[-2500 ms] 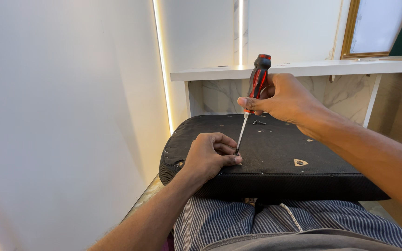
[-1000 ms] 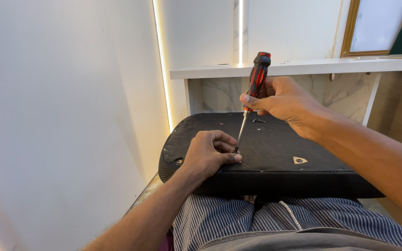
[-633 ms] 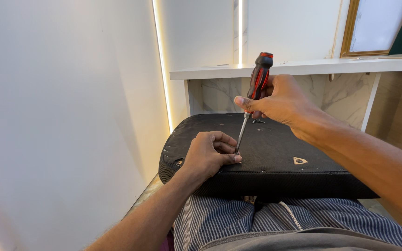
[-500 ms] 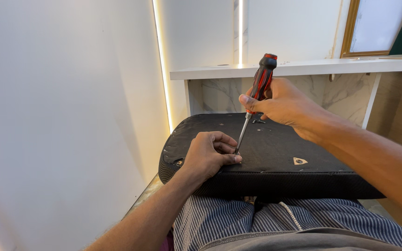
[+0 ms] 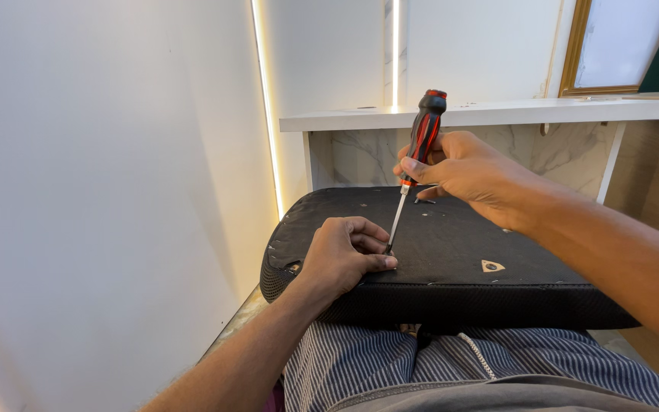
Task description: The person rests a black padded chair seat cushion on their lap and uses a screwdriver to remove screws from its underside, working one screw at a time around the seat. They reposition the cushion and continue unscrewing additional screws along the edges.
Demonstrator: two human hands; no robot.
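The right hand [image 5: 470, 172] is wrapped around the red-and-black handle of a screwdriver [image 5: 419, 149], fingers clenched on the lower part of the grip while the top of the handle stands free above the fist. The tool leans, its handle up and toward the far side, its thin metal shaft running down and toward the person to a tip that meets the surface just beside the left hand [image 5: 342, 255]. That left hand lies curled on the near left part of a black seat cushion [image 5: 467, 244], knuckles up, thumb and fingertips pinched together right at the screwdriver's tip; whether anything is caught between them is too small to tell.

The cushion lies upside down across the person's lap, its flat black underside facing up, with a mesh-textured rim along the near edge. A small pale triangular patch [image 5: 491, 266] with a dark centre sits on the underside to the right of the left hand. Striped trousers [image 5: 390, 362] show beneath the cushion. Behind it runs a white shelf [image 5: 497, 113] over a marbled panel, and a white wall [image 5: 101, 191] rises on the left.
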